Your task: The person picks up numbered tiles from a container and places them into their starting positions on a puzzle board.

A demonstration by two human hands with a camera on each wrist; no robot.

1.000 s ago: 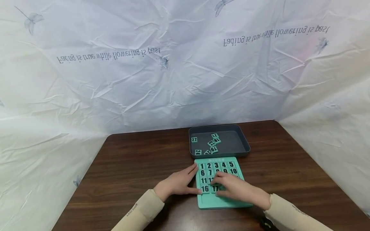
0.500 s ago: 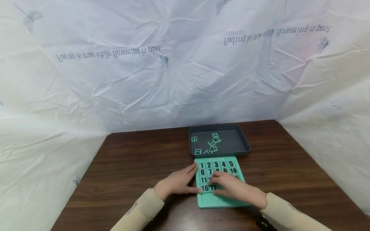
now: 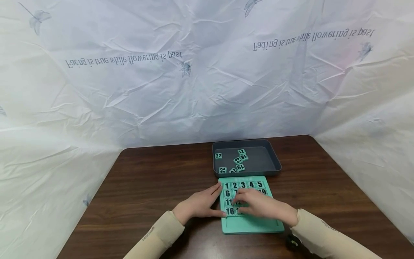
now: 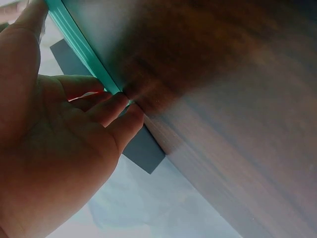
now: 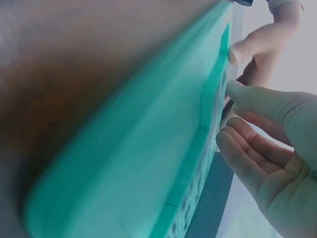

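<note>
1. On the dark wood table [image 3: 168,180] sits a green number board [image 3: 252,226], lying flat, with a bare strip along the side nearest the person.
2. Number tiles [image 3: 226,185] fill its top row, 1 to 5. I can also read 6, 10, 11 and 16; some of the rest are covered by fingers.
3. Right hand [image 3: 257,203] is over the lower rows, fingers bent, with a smallish gap between thumb and fingertips. Can't tell if the tips actually touch a tile.
4. Left hand [image 3: 200,204] is spread wide, fingertips at the board's left edge and thumb by the 16.
5. Just past the far side there's a grey tray [image 3: 262,160] with loose tiles [image 3: 218,155] scattered in it: 22, 21, 18, 23, 19, 20 and 24, mostly turned every which way.
6. Behind it all, a wrinkly white sheet [image 3: 194,97] with upside-down lettering. Cream sleeves [image 3: 163,230] on both arms, btw.
</note>
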